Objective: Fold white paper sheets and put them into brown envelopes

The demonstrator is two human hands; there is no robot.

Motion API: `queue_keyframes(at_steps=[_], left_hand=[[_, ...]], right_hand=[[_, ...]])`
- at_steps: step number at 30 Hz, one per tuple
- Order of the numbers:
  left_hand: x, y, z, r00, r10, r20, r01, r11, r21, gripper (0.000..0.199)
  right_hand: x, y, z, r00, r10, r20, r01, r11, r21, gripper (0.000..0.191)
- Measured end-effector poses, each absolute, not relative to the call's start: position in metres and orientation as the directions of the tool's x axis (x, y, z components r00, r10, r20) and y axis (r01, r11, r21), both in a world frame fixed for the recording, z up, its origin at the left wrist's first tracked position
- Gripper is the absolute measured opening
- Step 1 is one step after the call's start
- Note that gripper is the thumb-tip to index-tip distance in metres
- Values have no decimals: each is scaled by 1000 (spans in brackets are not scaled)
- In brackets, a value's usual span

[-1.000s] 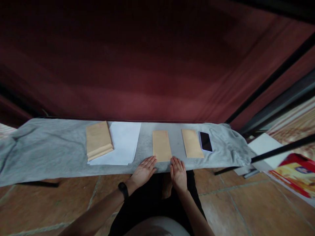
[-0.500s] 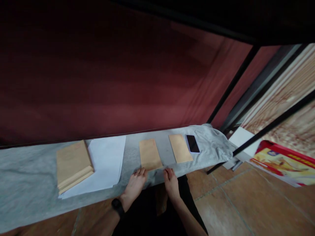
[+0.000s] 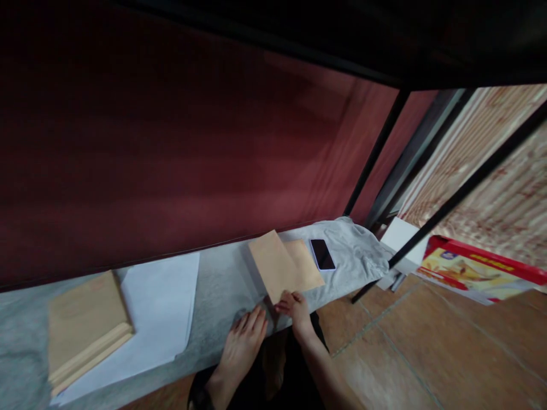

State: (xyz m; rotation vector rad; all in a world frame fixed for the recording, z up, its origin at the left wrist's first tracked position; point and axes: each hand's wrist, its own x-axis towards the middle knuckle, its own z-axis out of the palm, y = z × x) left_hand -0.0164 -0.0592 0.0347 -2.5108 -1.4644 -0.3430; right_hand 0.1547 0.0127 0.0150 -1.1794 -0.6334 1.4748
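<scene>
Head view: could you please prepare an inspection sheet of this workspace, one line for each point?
Surface: grey cloth, wrinkled towards both ends.
Job's things: brown envelope raised at an angle, partly hiding a second envelope; envelope stack partly on white paper.
Clutter: phone, dark screen up, beside the second envelope.
Hands: right hand grips the brown envelope's near edge; left hand lies at the cloth's near edge, holding nothing visible.
Cables: nothing seen.
Surroundings: tiled floor, red-and-yellow box, black bars.
</scene>
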Motion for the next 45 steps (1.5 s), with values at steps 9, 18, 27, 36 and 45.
queue_keyframes(at_steps=[9,18,27,36,45], left_hand=[[-42,-80,-4,450,796,404,878,-477,-38,42],[-58,-87,-5,295,838,459,933,-356,49,38],[-132,-97,6,-314,826,469,949,291,124,62],[-142,-102,19,-335,915,225,940,342,9,39],[-152,-108,39,-391,905,169,883,317,347,32]], right_hand=[[234,35,14,257,877,-406,-414,-280,-866,43],[239,35,8,224,864,-452,-388,-346,-854,38],[236,14,-7,220,920,-323,-164,-291,-943,49],[197,-6,-9,112,989,-92,184,-112,-977,43],[202,-9,-13,69,994,-88,179,-100,-979,46]])
